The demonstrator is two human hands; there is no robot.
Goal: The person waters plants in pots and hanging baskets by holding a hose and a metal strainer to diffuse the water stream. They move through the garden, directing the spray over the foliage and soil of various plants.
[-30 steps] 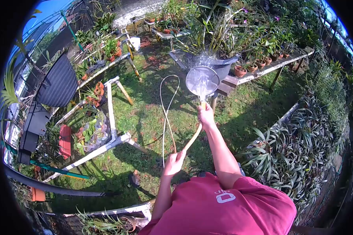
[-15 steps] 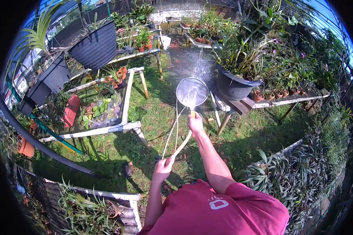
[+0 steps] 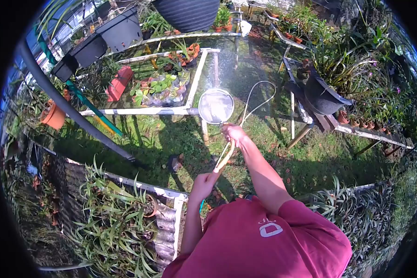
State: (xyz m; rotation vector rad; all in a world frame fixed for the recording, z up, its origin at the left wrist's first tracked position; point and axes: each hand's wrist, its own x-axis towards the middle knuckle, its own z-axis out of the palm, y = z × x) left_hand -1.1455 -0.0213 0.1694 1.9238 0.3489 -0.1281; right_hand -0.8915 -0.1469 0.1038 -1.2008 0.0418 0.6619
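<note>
My right hand (image 3: 235, 134) is closed around the neck of a wide, round sprinkler head (image 3: 216, 106), which looks pale and mesh-like. A cream hose (image 3: 224, 161) runs back from it, and my left hand (image 3: 202, 186) grips that hose lower down, near my body. Water sprays forward from the head toward the corner of a white-framed bench (image 3: 148, 111). Another stretch of the hose hangs in a loop beyond my right hand. Leafy plants (image 3: 160, 85) in clear plastic lie on the bench's mesh top, left of the head.
Dark hanging planters (image 3: 118, 30) and a slanting grey pipe (image 3: 74, 109) are on the left. A large black pot (image 3: 324, 95) stands on the right bench. Potted plants (image 3: 116, 213) over corrugated sheeting are close at my left, with grass (image 3: 245, 180) underfoot.
My view has turned left and downward. Both hands have swung the sprinkler head and its spray leftward to the left bench's corner. The hose loop now hangs to the right of the head.
</note>
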